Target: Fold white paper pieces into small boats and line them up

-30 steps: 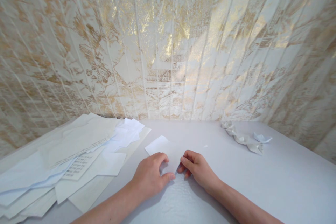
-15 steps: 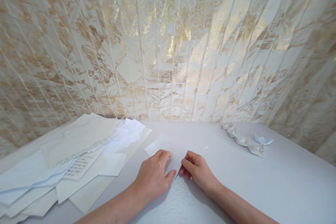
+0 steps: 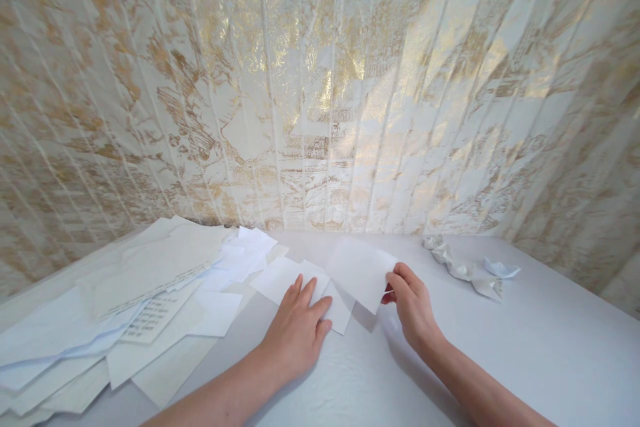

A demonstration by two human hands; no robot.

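Two white pieces of paper point(image 3: 274, 278) lie overlapping on the table in the middle of the head view. My left hand point(image 3: 301, 327) rests on them with its fingers spread flat. Between the thumb and fingers of my right hand point(image 3: 407, 293) is the right edge of another white sheet of paper point(image 3: 359, 270). That sheet is raised at a tilt above the table, its left part over the flat pieces. Some of my right fingertips are hidden behind the hand.
A spread pile of loose papers point(image 3: 165, 267), some printed, covers the table's left side. At the back right lie a crumpled, twisted strip of paper point(image 3: 460, 270) and a small folded paper point(image 3: 501, 268). A gold-patterned curtain point(image 3: 320, 93) hangs behind the white table point(image 3: 505, 360).
My right hand has moved right and away from me, pulling the sheet with it. My left hand has flattened and spread over the papers, and more of them now shows.
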